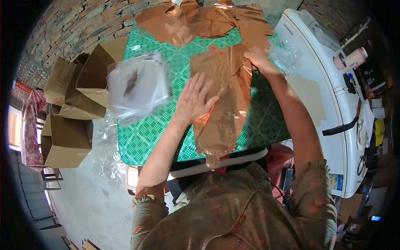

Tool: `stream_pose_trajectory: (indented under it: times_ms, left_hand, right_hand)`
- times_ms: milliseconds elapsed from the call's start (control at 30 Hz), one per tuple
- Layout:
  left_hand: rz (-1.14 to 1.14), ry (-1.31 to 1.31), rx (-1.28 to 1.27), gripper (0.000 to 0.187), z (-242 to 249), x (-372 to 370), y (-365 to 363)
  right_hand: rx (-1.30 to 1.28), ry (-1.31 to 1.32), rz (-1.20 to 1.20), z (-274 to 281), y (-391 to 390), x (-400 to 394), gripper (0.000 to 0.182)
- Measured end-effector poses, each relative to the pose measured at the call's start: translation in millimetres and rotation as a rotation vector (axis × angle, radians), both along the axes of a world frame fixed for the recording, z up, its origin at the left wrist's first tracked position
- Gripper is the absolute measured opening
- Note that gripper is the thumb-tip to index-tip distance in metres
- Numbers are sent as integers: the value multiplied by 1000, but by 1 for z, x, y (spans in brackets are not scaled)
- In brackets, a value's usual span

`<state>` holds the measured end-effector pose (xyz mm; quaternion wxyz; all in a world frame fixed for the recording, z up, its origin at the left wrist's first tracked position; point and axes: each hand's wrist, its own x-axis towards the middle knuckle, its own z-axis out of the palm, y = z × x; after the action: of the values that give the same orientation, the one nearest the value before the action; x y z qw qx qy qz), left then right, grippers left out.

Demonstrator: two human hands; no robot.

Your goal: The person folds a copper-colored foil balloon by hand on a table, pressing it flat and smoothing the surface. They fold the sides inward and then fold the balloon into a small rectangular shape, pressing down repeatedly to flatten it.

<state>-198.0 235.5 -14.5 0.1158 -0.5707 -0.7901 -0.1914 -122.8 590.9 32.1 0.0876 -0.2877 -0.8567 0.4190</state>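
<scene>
A flat rose-gold foil balloon (221, 112) lies lengthwise on the green checked table (146, 137), its narrow end hanging over the near edge. My left hand (195, 99) rests flat and spread on the foil's left side. My right hand (259, 59) grips the foil's upper right edge with closed fingers. More rose-gold foil pieces (200, 21) are heaped at the far end of the table.
A stack of clear plastic bags with printed labels (137, 85) sits on the table's left. Open cardboard boxes (79, 96) stand on the floor to the left. A white appliance (333, 83) with a pink cup (354, 59) is on the right. Crumpled clear plastic (283, 52) lies by my right hand.
</scene>
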Motion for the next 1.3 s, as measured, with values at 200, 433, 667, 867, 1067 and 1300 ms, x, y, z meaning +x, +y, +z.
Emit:
stream_pose_trajectory:
  times_ms: [200,433,667,867,1067,1300]
  left_hand:
    - [-47,-14,89,66,0,0,1]
    - [-30,67,-5,66,0,-1,-1]
    - [-25,42,24,66,2,0,-1]
    - [-28,32,19,65,0,0,0]
    - [-34,53,-61,60,-4,-7,1]
    - [-56,59,-12,64,-4,-7,-1]
  right_hand:
    - [-212,109,-12,47,-105,-37,46]
    - [-258,245,140,46,-128,-31,66]
    - [826,454,285,-50,-50,45,35]
    - [982,519,324,-57,-108,74,41]
    - [760,485,344,-47,-144,59,49]
    - [749,489,291,-32,-157,70,52]
